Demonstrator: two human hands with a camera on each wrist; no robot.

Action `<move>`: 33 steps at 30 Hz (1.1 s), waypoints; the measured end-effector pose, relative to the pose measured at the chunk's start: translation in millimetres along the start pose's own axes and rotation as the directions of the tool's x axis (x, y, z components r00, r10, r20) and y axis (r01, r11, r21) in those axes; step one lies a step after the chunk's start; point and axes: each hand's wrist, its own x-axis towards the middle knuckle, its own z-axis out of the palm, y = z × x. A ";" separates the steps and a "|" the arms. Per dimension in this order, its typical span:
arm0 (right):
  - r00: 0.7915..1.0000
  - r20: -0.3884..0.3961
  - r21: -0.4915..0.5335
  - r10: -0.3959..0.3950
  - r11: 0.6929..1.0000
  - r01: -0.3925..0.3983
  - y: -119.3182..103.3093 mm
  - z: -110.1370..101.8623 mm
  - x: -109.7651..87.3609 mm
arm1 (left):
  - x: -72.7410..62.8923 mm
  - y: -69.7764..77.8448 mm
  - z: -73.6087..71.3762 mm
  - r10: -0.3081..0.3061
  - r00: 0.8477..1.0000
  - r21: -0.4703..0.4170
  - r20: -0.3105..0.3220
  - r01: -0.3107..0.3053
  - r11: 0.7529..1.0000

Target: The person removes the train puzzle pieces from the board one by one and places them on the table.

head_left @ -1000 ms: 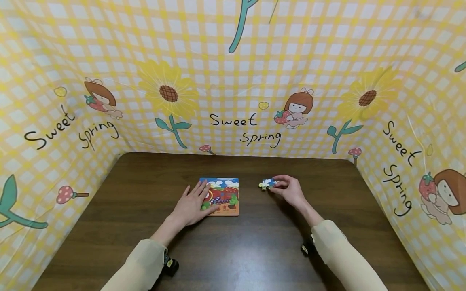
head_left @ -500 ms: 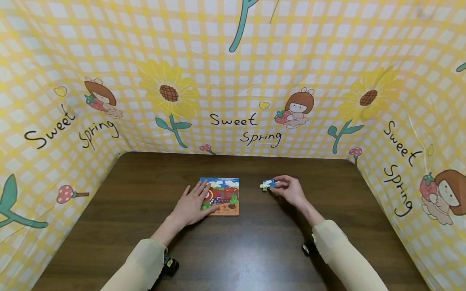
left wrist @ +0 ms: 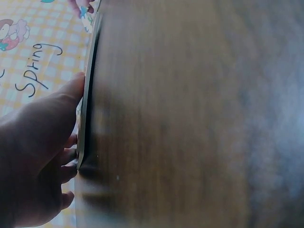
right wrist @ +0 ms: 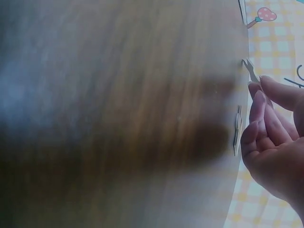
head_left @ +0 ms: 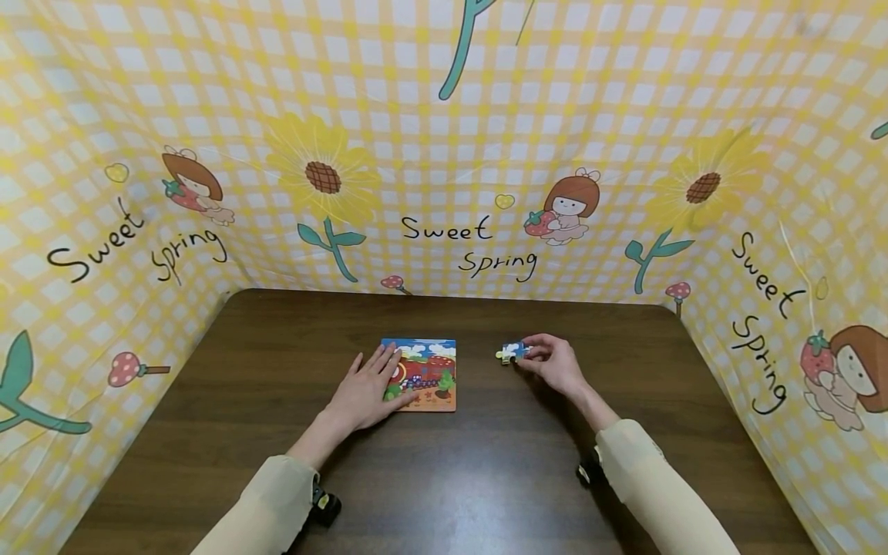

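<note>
Left hand (head_left: 361, 395): fingers spread, laid on puzzle (head_left: 435, 371) | right hand (head_left: 553, 368): thumb and fingers pinching piece (head_left: 512, 351), right of puzzle | bench (head_left: 479, 385) strip between puzzle and piece; far edge near both.

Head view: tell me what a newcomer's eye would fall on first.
Probably the yellow checked cloth, with its sunflowers and "Sweet Spring" lettering, rising behind and along both sides of the dark table. Next, likely, the colorful picture board near the table's middle, the left hand spread over its left part. To its right, the right hand pinches a small puzzle piece.
</note>
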 end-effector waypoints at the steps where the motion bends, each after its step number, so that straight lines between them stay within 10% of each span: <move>1: 1.000 -0.003 -0.016 -0.005 1.000 0.005 0.1 -0.3 0.1 | -0.1 0.0 -0.1 0.000 1.000 -0.001 0.000 0.000 1.000; 33: 0.983 0.042 -0.345 -0.180 0.921 0.184 10.2 -1.3 3.2 | -0.5 -0.4 0.0 0.009 1.000 -0.017 0.000 -0.009 1.000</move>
